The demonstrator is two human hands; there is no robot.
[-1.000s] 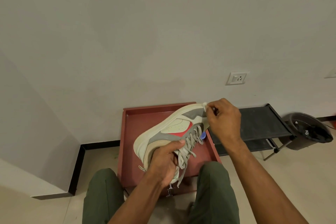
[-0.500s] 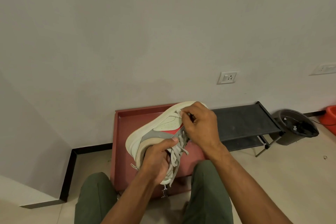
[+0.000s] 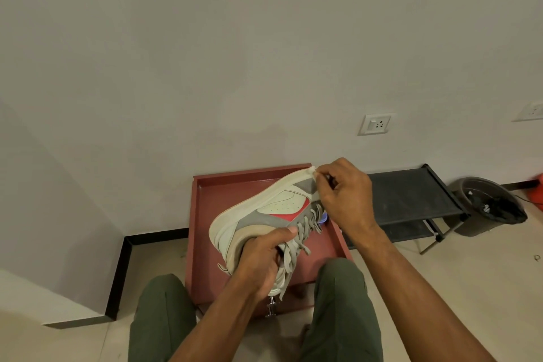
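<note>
Left hand (image 3: 261,261): grips the sneaker (image 3: 264,211) at its heel end, 6 o'clock.
Right hand (image 3: 346,195): pinches a small white scrap (image 3: 312,170) against the toe, 1 o'clock.

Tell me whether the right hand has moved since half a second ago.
Yes: the right hand, pinching a white scrap, shifted right and up toward the wall socket.

A black rack (image 3: 411,200) stands between red tray (image 3: 217,200) and bin (image 3: 470,222)

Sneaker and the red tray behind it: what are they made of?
Sneaker: likely leather or synthetic panels, matte cream with perforations, grey suede-like overlays, woven flat laces. Red tray: probably painted metal or plastic; smooth, thin upright rim, dull sheen.
</note>
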